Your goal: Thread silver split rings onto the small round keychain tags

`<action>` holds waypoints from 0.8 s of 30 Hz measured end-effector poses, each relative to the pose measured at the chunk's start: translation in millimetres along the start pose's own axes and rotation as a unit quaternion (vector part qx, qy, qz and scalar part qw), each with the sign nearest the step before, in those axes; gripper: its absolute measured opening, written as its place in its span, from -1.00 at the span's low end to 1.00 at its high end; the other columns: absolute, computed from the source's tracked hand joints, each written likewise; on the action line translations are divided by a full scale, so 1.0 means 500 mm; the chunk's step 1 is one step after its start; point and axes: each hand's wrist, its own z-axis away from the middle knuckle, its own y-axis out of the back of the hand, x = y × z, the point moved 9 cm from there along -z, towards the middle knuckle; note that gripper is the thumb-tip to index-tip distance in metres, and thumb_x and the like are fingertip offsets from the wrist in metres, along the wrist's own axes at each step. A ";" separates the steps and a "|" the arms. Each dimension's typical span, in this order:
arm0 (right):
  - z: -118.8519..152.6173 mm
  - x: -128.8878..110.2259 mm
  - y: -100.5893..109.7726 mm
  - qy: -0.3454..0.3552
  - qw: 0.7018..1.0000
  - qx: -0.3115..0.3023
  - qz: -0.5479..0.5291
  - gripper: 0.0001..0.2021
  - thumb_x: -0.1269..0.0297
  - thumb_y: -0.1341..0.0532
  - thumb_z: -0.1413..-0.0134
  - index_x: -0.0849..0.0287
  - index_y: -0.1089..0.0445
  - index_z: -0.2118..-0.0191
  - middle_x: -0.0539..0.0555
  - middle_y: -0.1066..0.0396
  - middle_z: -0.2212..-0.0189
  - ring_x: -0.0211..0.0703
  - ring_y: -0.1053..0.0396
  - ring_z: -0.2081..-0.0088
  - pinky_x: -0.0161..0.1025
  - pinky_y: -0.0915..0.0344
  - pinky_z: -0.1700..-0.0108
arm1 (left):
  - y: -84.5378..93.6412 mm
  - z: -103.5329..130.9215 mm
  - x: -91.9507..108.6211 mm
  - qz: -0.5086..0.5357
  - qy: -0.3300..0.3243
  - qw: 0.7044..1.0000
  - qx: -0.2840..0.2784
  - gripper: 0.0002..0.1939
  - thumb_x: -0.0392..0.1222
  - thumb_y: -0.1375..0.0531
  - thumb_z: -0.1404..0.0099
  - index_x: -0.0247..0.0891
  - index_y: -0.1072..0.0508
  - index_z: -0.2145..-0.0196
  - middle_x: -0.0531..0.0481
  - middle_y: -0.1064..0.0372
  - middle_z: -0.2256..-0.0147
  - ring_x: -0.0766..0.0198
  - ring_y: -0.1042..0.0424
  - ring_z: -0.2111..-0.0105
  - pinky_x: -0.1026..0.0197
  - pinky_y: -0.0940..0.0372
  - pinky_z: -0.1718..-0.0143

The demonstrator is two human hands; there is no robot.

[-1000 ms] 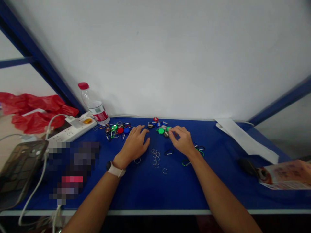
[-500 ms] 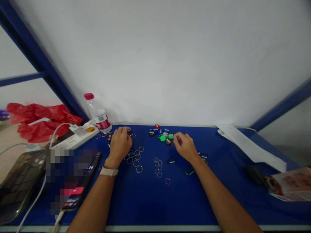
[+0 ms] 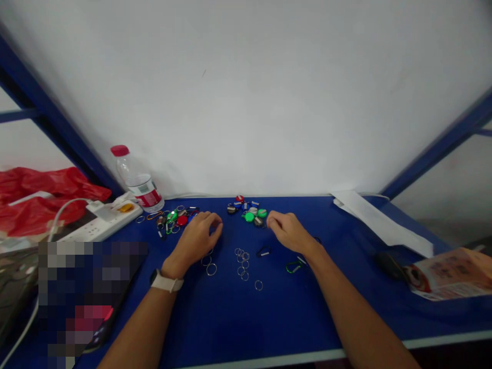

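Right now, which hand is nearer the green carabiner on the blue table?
Right. The right hand lies just up-left of the green carabiner, its wrist beside it; the left hand is well off to its left.

shiny metal rings [image 3: 242,262], glossy plastic tags [image 3: 251,213], matt blue tabletop [image 3: 238,318]

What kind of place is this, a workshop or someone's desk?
Probably a small assembly workbench: a blue table against a white wall, strewn with loose metal rings and coloured key tags, with a power strip and water bottle alongside.
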 end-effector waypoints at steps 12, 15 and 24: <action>0.030 -0.108 -0.114 0.135 0.983 -0.125 0.023 -0.90 0.33 -0.18 -0.17 0.20 -0.42 0.29 -0.02 -0.34 0.41 -0.34 -0.17 0.39 -0.32 -0.04 0.26 | -0.060 0.014 0.069 0.096 -0.044 0.988 -0.116 -0.89 -0.21 -0.16 -0.33 -0.17 -0.50 0.23 0.00 -0.40 0.23 0.18 -0.32 0.14 0.08 -0.18 0.02; 0.036 -0.113 -0.123 0.142 0.981 -0.129 0.026 -0.92 0.35 -0.18 -0.17 0.22 -0.39 0.27 -0.01 -0.37 0.36 -0.32 -0.20 0.35 -0.30 -0.08 0.17 | -0.072 0.016 0.083 0.126 -0.052 0.980 -0.142 -0.90 -0.26 -0.18 -0.28 -0.16 -0.50 0.28 0.02 -0.41 0.23 0.20 -0.33 0.14 0.08 -0.15 -0.02; 0.036 -0.110 -0.138 0.122 0.979 -0.153 0.056 -0.92 0.41 -0.13 -0.21 0.24 -0.35 0.30 0.06 -0.41 0.31 -0.23 -0.31 0.27 -0.23 -0.14 0.07 | -0.078 0.020 0.098 0.143 -0.054 0.974 -0.167 -0.91 -0.25 -0.17 -0.25 -0.18 -0.49 0.37 0.03 -0.41 0.26 0.24 -0.35 0.18 0.08 -0.13 -0.02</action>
